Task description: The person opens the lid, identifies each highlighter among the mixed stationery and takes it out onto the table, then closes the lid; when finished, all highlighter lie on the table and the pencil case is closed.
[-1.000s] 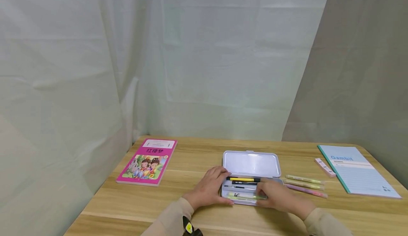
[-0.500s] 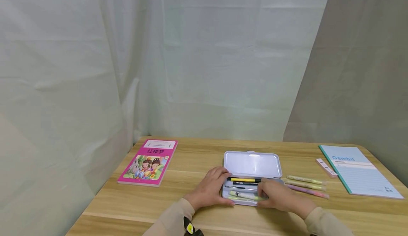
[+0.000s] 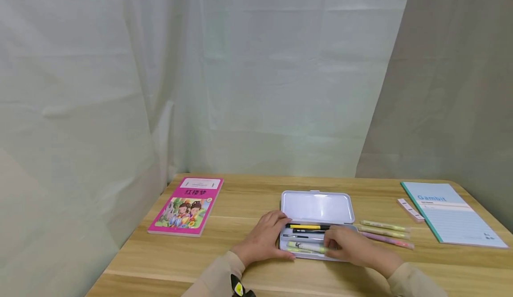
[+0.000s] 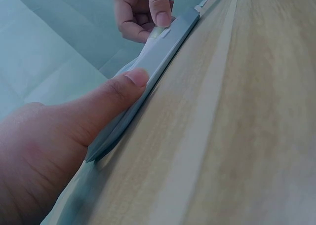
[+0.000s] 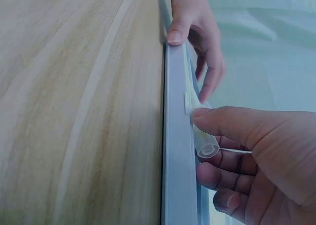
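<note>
An opened white pencil case (image 3: 316,207) stands in the middle of the table, its lid laid back. My left hand (image 3: 262,239) holds the left end, thumb on the front wall and fingers towards the back. Inside the near part of the case, my right hand (image 3: 354,246) pinches a highlighter (image 5: 206,143) with a translucent end, seen in the right wrist view. Its pale, printed barrel (image 3: 306,246) lies along the compartment, with another yellow-green pen (image 3: 300,250) beside it. Behind them are a yellow-and-black pen (image 3: 306,227), a black pen (image 3: 302,231) and a slim clear pen (image 3: 298,236).
Two yellow pens (image 3: 384,225) and a pink-purple pen (image 3: 388,240) lie right of the case. Further right are a small pink box (image 3: 410,210) and a light blue notebook (image 3: 453,214). A pink book (image 3: 186,205) lies at the left. Pale curtains (image 3: 272,87) hang behind.
The highlighter tilted in the compartment, then settled flatter against the other pen. My right hand shifted slightly nearer the front edge, while my left hand kept its hold on the case.
</note>
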`<action>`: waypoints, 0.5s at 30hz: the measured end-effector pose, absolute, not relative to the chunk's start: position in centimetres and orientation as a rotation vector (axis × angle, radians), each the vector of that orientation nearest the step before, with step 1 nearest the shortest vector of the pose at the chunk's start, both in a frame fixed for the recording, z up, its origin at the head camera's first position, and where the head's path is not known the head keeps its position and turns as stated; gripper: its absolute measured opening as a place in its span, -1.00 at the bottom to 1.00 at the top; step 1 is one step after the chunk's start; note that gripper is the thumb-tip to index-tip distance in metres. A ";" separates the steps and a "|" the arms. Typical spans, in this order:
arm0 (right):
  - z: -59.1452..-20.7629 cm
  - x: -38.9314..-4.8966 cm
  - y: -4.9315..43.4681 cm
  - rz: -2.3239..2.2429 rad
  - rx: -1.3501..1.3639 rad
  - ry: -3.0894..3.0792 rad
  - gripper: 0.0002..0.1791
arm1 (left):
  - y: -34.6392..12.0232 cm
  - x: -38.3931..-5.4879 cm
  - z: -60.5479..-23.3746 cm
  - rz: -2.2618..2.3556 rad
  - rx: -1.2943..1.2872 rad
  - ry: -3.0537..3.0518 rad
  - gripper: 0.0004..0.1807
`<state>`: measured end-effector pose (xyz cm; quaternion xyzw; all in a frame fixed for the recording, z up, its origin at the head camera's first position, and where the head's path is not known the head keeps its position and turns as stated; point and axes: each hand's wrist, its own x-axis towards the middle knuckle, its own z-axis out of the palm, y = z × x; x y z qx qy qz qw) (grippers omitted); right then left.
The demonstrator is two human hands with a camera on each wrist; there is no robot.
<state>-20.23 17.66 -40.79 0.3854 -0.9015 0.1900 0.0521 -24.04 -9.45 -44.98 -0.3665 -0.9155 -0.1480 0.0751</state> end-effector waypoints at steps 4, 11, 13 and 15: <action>-40.8 -20.1 17.9 0.641 1.164 -2.730 -0.82 | -9.3 -24.0 -45.0 -0.443 -1.104 -2.738 0.04; -40.3 -19.9 18.5 0.715 1.105 -2.765 -0.89 | -9.4 -24.1 -45.1 -0.438 -1.097 -2.722 0.04; -40.1 -19.8 18.7 0.737 1.084 -2.775 -0.90 | -9.4 -24.2 -45.2 -0.443 -1.100 -2.722 0.04; -39.9 -19.7 18.9 0.746 1.073 -2.781 -0.91 | -9.5 -24.2 -45.2 -0.452 -1.102 -2.723 0.04</action>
